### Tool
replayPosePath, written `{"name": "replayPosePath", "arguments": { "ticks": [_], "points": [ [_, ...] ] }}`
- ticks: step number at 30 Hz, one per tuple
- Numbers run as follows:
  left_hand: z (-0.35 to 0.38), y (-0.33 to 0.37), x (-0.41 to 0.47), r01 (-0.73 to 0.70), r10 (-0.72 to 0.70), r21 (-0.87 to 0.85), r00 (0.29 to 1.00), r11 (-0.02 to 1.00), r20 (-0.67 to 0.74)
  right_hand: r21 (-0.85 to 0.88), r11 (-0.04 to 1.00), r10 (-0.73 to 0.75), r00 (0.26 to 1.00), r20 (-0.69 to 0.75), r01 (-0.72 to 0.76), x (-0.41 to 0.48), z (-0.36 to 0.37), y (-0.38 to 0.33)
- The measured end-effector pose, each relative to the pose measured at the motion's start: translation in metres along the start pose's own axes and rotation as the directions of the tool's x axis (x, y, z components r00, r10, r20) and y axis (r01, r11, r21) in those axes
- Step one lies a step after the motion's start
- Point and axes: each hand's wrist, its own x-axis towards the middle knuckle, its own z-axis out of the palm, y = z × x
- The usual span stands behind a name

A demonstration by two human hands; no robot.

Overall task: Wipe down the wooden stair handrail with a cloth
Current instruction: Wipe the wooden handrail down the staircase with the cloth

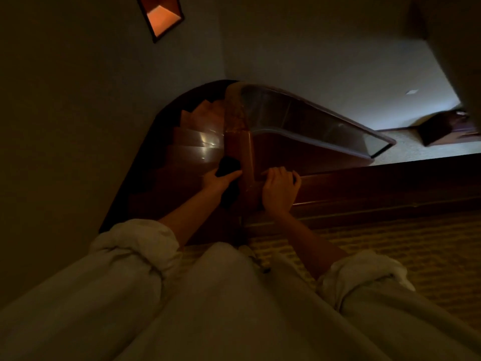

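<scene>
The left hand (220,181) grips a dark cloth (229,166) against the handrail (238,142)'s left side for wiping; the right hand (279,190) curls over it, probably bracing.

Glossy wooden handrail (238,136); dark matt cloth (229,166).

dim and heavily shadowed, with a warm orange glow from a wall light (163,18) at the top and cooler pale light on the far wall (377,74) at upper right. small glints sit on the polished stair treads (205,142); the wide lens bends lines, and the right edge is blurred.
</scene>
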Motion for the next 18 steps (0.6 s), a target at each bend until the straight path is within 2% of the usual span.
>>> {"name": "replayPosePath", "arguments": {
  "ticks": [1, 3, 5, 8, 10, 12, 14, 16, 18],
  "points": [
    [-0.008, -0.008, -0.006, -0.021, 0.020, 0.023, 0.999, 1.000, 0.028, 0.073, 0.997, 0.027, 0.999, 0.033, -0.030, 0.003, -0.003, -0.001],
    [-0.024, -0.014, -0.015, -0.168, 0.157, 0.150, 0.984, 0.974, 0.086, 0.315, 0.939, 0.097, 0.986, 0.132, -0.135, 0.011, -0.016, -0.004],
    [-0.034, -0.007, -0.022, -0.358, 0.327, 0.342, 0.934, 0.869, 0.147, 0.532, 0.836, 0.037, 0.981, 0.192, -0.135, 0.016, -0.037, -0.008],
    [-0.036, 0.018, -0.041, -0.631, 0.571, 0.452, 0.771, 0.630, 0.280, 0.645, 0.763, -0.199, 0.935, 0.294, -0.040, 0.020, -0.064, -0.020],
    [-0.030, 0.037, -0.056, -0.742, 0.640, 0.514, 0.653, 0.431, 0.406, 0.702, 0.700, -0.283, 0.852, 0.440, -0.130, 0.022, -0.077, -0.033],
    [-0.022, 0.052, -0.065, -0.803, 0.667, 0.514, 0.563, 0.303, 0.487, 0.720, 0.663, -0.330, 0.784, 0.527, -0.205, 0.025, -0.090, -0.039],
    [-0.015, 0.060, -0.070, -0.846, 0.702, 0.477, 0.490, 0.239, 0.517, 0.727, 0.645, -0.345, 0.758, 0.553, -0.236, 0.029, -0.103, -0.040],
    [-0.008, 0.062, -0.067, -0.855, 0.714, 0.464, 0.473, 0.231, 0.516, 0.732, 0.615, -0.319, 0.757, 0.570, -0.292, 0.035, -0.113, -0.035],
    [-0.003, 0.060, -0.062, -0.863, 0.733, 0.429, 0.471, 0.267, 0.491, 0.724, 0.615, -0.271, 0.778, 0.567, -0.313, 0.040, -0.115, -0.028]
  ]
}}
